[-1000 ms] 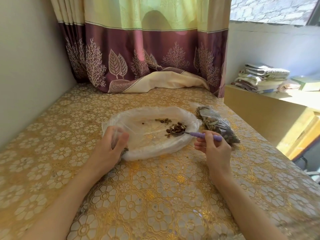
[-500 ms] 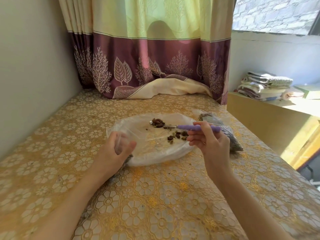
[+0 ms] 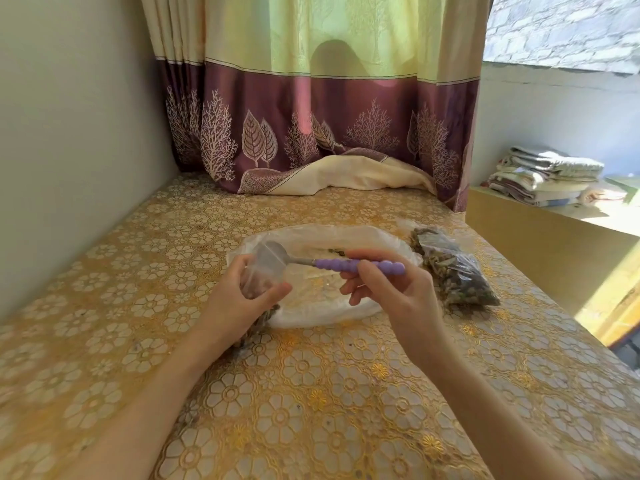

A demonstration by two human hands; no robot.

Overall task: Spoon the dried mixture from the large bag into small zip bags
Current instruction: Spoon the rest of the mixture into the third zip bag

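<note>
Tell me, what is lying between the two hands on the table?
In the head view, the large clear bag lies between the left hand and right hand, and the purple spoon crosses above it into the small zip bag.

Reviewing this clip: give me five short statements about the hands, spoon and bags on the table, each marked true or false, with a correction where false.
1. The right hand holds a spoon with a purple handle. True.
2. The spoon's bowl is at the mouth of the small zip bag held up by the left hand. True.
3. The large bag is brimful of dried mixture. False: it lies nearly flat, with only a few dark bits showing.
4. A filled bag of dried mixture lies on the table, right of the large bag. True.
5. The tablecloth is plain white. False: it is golden with a flower pattern.
</note>
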